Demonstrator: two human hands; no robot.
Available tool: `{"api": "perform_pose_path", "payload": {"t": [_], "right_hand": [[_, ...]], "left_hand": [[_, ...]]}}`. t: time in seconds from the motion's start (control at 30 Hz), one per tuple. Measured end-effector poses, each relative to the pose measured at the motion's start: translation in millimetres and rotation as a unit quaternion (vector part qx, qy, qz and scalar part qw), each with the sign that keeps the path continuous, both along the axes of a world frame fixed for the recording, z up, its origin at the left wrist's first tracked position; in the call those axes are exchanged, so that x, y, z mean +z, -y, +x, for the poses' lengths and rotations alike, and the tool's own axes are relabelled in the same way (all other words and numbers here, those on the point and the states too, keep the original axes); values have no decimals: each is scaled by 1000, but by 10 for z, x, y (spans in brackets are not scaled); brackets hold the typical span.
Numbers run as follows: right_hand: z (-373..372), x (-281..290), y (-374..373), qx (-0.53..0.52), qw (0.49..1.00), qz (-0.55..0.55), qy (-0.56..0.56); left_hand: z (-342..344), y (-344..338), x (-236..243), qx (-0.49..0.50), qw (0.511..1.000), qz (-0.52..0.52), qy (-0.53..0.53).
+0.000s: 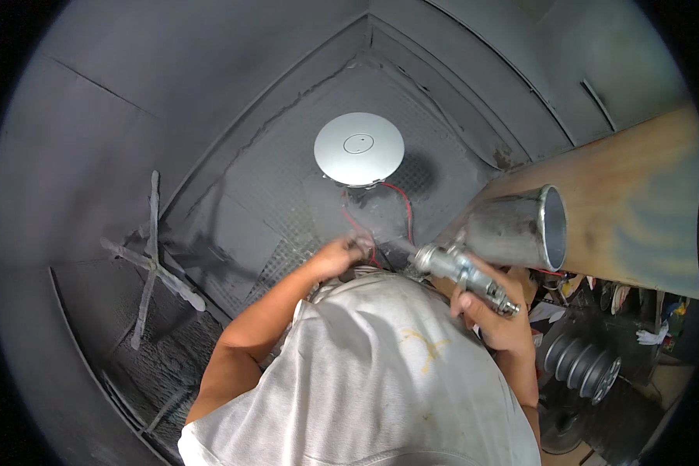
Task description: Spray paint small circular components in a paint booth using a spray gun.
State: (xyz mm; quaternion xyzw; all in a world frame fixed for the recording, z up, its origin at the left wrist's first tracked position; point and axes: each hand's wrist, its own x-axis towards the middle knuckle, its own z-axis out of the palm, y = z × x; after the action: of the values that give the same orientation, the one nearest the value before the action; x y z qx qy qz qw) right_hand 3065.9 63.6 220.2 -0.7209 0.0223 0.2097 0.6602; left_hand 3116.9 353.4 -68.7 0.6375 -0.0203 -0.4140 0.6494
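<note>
My right hand [499,311] grips a metal spray gun [466,273], its nozzle pointing left and away from me. A large grey metal cup [512,231] is attached to the gun, its round end facing right. In front of my body, my left hand [340,256] has its fingers curled in, slightly blurred. A thin red hose [408,213] loops close by those fingertips; whatever they hold is hidden. Farther ahead sits a round white disc-shaped cover [359,159] with a small oval ring at its centre, apart from both hands.
Grey, paint-dusted walls [233,85] meet in a corner behind the disc. A coated cross-shaped stand [154,266] is at the left. On the right are a brownish panel [598,194], a silver wheel rim [582,365] and cluttered small items.
</note>
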Motion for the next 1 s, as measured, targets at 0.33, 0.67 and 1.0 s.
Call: {"api": "perform_pose_path", "payload": {"t": [0.33, 0.67, 1.0], "right_hand": [[273, -108, 354, -187, 950, -188, 162], [-60, 102, 15, -48, 999, 19, -6], [149, -158, 227, -197, 952, -175, 158]], "left_hand": [[925, -482, 456, 193, 980, 16, 52], [415, 71, 301, 142, 987, -47, 65], [7, 501, 321, -230, 966, 10, 116]]}}
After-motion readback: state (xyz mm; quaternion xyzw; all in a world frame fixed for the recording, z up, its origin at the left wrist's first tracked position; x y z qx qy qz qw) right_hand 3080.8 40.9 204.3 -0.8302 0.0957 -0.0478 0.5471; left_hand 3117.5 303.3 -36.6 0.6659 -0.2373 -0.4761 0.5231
